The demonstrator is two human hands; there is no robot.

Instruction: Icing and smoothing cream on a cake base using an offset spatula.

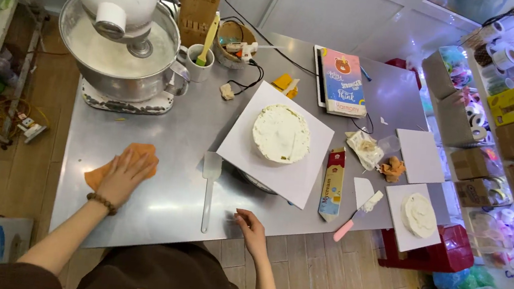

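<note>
Left hand point(127, 171) flat, open on orange cloth point(100, 175); right hand point(252, 228) half-curled, empty, on table point(167, 199).

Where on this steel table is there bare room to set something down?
Bare steel table lies between the orange cloth under the left hand and the long grey spatula. Crowded: right side around the white frosted cake.
</note>
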